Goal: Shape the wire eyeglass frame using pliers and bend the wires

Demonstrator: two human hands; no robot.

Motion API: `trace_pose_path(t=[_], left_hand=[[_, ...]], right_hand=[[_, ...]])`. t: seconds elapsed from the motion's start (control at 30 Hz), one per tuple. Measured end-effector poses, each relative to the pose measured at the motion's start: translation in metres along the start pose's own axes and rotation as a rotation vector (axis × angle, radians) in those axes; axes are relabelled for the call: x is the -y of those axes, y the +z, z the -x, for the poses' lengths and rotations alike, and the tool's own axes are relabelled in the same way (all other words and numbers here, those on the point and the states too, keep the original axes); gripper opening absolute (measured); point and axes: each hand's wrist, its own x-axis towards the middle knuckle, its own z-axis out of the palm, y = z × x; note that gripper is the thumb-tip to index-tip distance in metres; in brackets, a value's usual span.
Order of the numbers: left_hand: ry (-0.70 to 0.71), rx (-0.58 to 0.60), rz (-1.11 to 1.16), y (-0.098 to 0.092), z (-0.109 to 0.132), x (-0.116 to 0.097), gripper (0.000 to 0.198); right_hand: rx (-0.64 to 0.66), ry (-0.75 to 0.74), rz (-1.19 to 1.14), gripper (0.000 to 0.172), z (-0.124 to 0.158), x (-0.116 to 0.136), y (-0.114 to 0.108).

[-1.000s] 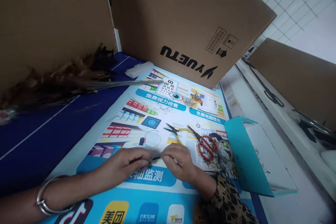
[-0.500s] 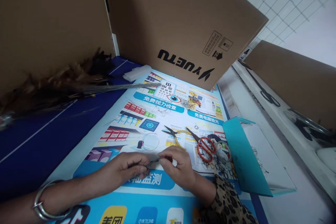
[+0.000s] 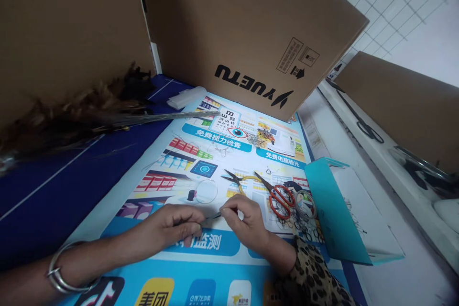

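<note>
In the lower middle of the frame, the left hand and the right hand are close but apart; both are clamped on one thin dark piece, which is held between them above the printed sheet. Right of centre lie a yellow-handled tool and red-handled scissors, near the turquoise box.

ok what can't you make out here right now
- Head view: slim dark strip, too small; ends covered by left hand and right hand.
- Head view: brown feathers, blurred, cut off by left edge.
- Head view: dark pieces inside teal box, too small.
</note>
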Motion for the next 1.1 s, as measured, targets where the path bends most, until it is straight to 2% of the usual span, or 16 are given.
trace_pose_path(t=[0.27,0.53,0.67,0.83,1.0,1.1], left_hand=[[-0.076,0.082,0.12,-0.004,-0.001,-0.001,0.033],[-0.114,0.11,0.172,-0.006,-0.001,-0.007,0.026],[-0.137,0.128,0.222,-0.006,0.0,-0.007,0.021],[-0.217,0.191,0.383,-0.01,0.003,0.001,0.025],[-0.21,0.203,0.6,-0.01,0.008,0.003,0.032],[-0.119,0.143,0.592,-0.01,0.01,0.004,0.029]], right_hand=[[0.018,0.016,-0.003,0.022,0.0,0.002,-0.006],[-0.057,0.026,-0.035,0.019,-0.004,0.006,-0.018],[-0.135,0.117,-0.107,0.023,-0.003,-0.005,-0.018],[-0.231,0.275,-0.303,0.021,0.0,-0.029,-0.011],[-0.159,0.298,-0.168,0.024,0.0,-0.029,-0.008],[-0.121,0.191,-0.022,0.022,-0.001,-0.023,-0.008]])
